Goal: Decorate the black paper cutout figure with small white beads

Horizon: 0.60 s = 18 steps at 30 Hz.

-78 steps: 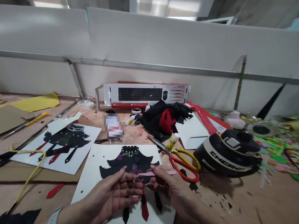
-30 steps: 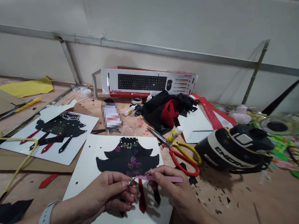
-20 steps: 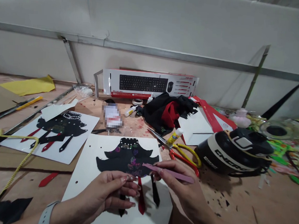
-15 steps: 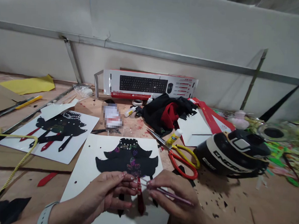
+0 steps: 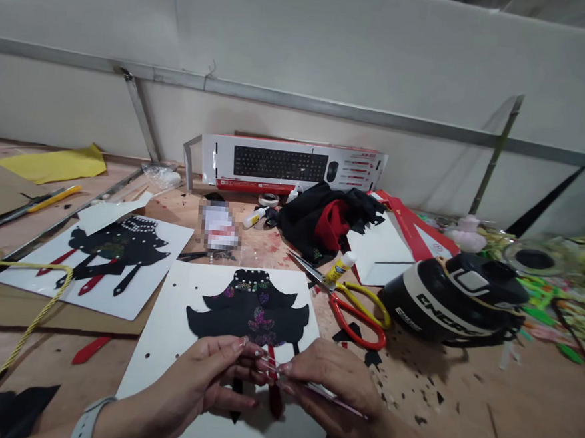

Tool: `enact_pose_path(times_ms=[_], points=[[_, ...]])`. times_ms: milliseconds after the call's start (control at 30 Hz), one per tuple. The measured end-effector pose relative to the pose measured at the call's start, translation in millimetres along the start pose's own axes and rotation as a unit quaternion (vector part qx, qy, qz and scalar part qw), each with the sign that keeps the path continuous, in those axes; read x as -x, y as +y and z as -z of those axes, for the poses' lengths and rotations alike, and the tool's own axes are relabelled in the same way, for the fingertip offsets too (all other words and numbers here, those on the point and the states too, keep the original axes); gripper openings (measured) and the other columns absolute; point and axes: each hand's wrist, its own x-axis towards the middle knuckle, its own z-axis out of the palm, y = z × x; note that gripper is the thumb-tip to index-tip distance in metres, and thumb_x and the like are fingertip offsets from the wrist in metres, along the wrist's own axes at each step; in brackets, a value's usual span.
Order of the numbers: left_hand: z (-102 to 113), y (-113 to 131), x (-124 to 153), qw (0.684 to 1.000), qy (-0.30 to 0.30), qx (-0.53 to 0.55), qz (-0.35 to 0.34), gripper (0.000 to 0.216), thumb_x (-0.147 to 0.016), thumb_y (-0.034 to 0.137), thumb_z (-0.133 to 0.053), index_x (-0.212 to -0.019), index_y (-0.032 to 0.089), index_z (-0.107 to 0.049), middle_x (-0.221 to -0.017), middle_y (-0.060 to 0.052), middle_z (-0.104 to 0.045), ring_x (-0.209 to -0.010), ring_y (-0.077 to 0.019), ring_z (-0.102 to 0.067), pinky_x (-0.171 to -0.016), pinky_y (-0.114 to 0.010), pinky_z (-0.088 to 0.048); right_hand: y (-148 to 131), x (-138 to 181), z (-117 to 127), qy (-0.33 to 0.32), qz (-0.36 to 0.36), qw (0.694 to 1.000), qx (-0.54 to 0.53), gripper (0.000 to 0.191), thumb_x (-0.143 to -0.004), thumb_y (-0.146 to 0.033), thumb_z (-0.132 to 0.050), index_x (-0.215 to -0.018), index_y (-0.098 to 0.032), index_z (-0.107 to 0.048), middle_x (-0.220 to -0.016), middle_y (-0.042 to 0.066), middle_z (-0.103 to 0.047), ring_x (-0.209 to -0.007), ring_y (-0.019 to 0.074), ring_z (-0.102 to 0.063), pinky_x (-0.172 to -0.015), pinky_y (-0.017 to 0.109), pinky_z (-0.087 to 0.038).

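My left hand (image 5: 214, 377) and my right hand (image 5: 333, 385) meet just below a black paper cut-out (image 5: 249, 309) decorated with beads and sequins, glued on a white sheet (image 5: 174, 331). My right hand pinches pink tweezers (image 5: 330, 396), whose tip points left toward my left fingertips. My left fingers are pinched together on something too small to name. A red strip (image 5: 273, 388) and black strips hang from the cut-out between my hands.
Red-and-yellow scissors (image 5: 351, 303) and a glue stick (image 5: 339, 267) lie right of the sheet. A black helmet (image 5: 454, 297), a keyboard box (image 5: 291, 165), black and red cloth (image 5: 325, 224), a second cut-out sheet (image 5: 112, 253) and a yellow cord (image 5: 35, 314) surround it.
My right hand turned the pink tweezers from level to pointing left and down, then brought the tip to my left fingertips. The view tilted down a little.
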Motion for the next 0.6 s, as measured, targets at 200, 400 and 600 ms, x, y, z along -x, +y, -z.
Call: enact_pose_path(times_ms=[200,400,600], points=[[-1.2,0.7,1.0,1.000,-0.007,-0.013,-0.002,0.035,-0.086,0.043,-0.063,-0.099,0.012,-0.070,-0.100,-0.015,-0.074,-0.091,-0.0245,-0.070,-0.073,-0.030,-0.055,0.3,-3.0,1.1,0.006,-0.005,1.000,-0.017,0.039,-0.083,-0.011,-0.070,-0.117,-0.031,-0.066,-0.083,0.002,-0.079,-0.067,0.0173,-0.070,-0.061,0.028,-0.050],[-0.2,-1.0,0.1,0.999,-0.019,-0.026,-0.010,0.034,-0.088,0.043,-0.061,-0.098,0.012,-0.071,-0.098,-0.015,-0.073,-0.091,-0.0255,-0.070,-0.076,-0.034,-0.056,-2.4,-1.5,1.3,0.023,-0.072,0.995,-0.072,0.020,-0.082,-0.012,-0.071,-0.098,-0.024,-0.074,-0.076,0.004,-0.078,-0.064,0.0161,-0.070,-0.059,0.025,-0.052],[7.7,-8.2,-3.5,1.000,-0.007,0.003,0.016,0.040,-0.083,0.048,-0.066,-0.100,0.012,-0.070,-0.092,-0.013,-0.074,-0.079,-0.0220,-0.072,-0.075,-0.034,-0.056,1.6,-0.1,-3.0,0.074,-0.294,0.937,-0.173,0.008,-0.079,-0.027,-0.074,-0.081,-0.020,-0.077,-0.073,0.005,-0.077,-0.061,0.0156,-0.069,-0.054,0.021,-0.052]])
